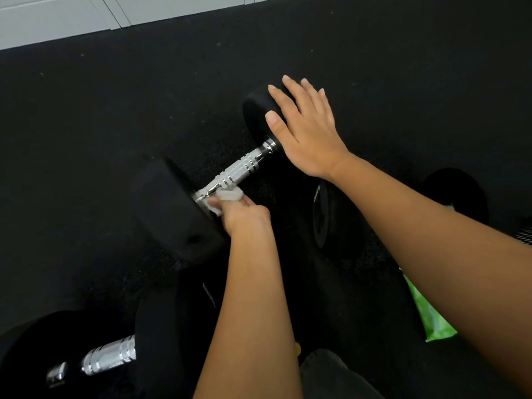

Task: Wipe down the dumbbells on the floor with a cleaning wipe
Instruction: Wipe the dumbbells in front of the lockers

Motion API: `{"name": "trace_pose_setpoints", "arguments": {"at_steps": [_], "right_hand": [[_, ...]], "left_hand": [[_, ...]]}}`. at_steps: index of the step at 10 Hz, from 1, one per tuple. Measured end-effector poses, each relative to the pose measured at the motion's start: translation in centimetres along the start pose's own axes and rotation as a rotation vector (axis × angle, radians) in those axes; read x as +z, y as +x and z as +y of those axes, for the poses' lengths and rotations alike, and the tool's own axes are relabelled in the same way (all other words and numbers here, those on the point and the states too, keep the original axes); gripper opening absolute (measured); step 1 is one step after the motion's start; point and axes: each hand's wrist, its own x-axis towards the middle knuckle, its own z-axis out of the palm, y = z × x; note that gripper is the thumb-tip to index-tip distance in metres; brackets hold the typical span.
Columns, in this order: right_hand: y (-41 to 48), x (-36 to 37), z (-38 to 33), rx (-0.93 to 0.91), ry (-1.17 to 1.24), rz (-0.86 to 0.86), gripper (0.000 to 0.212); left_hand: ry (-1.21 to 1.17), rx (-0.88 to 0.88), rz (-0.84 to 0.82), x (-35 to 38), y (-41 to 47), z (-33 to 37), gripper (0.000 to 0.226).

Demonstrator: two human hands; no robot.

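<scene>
Counting three dumbbells (244, 166), one wipe (227, 194), two hands (305, 133).

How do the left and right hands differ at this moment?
The left hand pinches the white wipe against the dumbbell handle; the right hand holds nothing. The left hand's fingers are curled; the right hand's lie straight on the far head. Both are on the same dumbbell.

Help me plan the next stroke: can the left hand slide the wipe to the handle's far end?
Probably yes: the handle is bare beyond the wipe; the right hand rests on the weight instead.
</scene>
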Motion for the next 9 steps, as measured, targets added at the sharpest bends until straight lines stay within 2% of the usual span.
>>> {"name": "trace_pose_setpoints", "arguments": {"at_steps": [1,2,3,4,5,6,8,9], "right_hand": [[0.0,0.1,-0.1,-0.002,0.0,0.006,0.051],[0.0,0.1,0.1,-0.004,-0.011,0.015,0.051],[0.0,0.1,0.0,-0.003,-0.013,0.018,0.051],[0.0,0.1,0.0,-0.003,-0.01,0.013,0.051],[0.0,0.1,-0.1,-0.001,-0.009,0.014,0.052],[0.0,0.1,-0.2,0.003,-0.015,0.018,0.052],[0.0,0.2,-0.3,0.01,-0.023,0.024,0.051],[0.0,0.2,-0.3,0.006,-0.028,0.019,0.051]], "left_hand": [[-0.093,0.034,0.034,-0.1,1.6,-0.5,0.041],[-0.646,0.044,-0.145,0.2,2.7,0.7,0.033],[-0.769,0.022,-0.233,0.3,3.0,1.6,0.052],[-0.757,0.03,-0.3,-0.3,3.4,1.2,0.044],[-0.773,0.042,-0.319,-0.1,4.3,1.5,0.01],[-0.764,0.036,-0.35,0.1,4.5,1.6,0.003],[-0.599,0.042,-0.426,0.8,3.5,0.6,0.011],[-0.499,0.002,-0.448,1.7,3.2,-0.5,0.047]]}}
